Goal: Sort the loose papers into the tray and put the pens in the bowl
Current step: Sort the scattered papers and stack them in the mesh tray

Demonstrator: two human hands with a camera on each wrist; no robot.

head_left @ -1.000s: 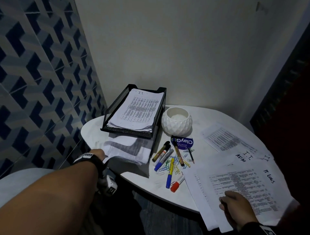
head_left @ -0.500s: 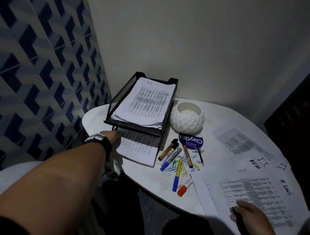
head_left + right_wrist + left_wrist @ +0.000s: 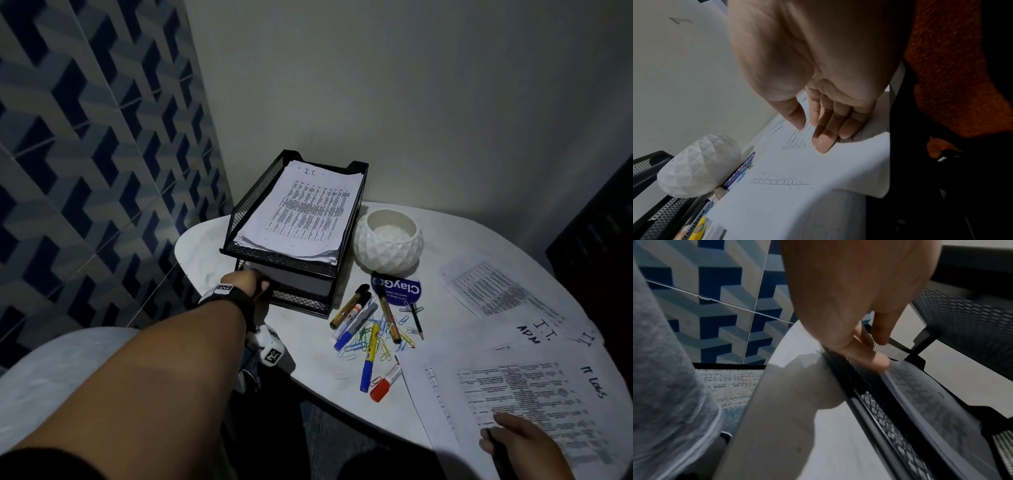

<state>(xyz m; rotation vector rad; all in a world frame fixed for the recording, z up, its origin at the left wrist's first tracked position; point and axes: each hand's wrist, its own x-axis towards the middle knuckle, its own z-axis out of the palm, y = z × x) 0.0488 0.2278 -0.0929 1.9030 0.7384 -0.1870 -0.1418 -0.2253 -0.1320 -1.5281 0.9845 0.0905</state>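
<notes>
A black mesh two-tier tray (image 3: 246, 209) stands at the back left of the white table (image 3: 308, 363). Its top tier holds a printed paper stack (image 3: 305, 212). A second stack (image 3: 294, 284) lies inside the lower tier (image 3: 875, 400). My left hand (image 3: 255, 282) is at that tier's front left corner, and its thumb tip touches the paper's corner (image 3: 920, 394). My right hand (image 3: 520, 442) rests flat on the loose papers (image 3: 534, 387) at the front right. Several pens and markers (image 3: 366, 329) lie in front of the empty white faceted bowl (image 3: 388, 243).
Coloured paper clips (image 3: 383, 342) and a blue round sticker (image 3: 399, 291) lie among the pens. Another printed sheet (image 3: 496, 287) lies at the right rear. A blue patterned wall (image 3: 85, 154) is close on the left, and a dark orange surface (image 3: 953, 73) on the right.
My left hand has slid the paper stack from the table's left edge fully into the lower tier. My right hand has stayed on the loose papers.
</notes>
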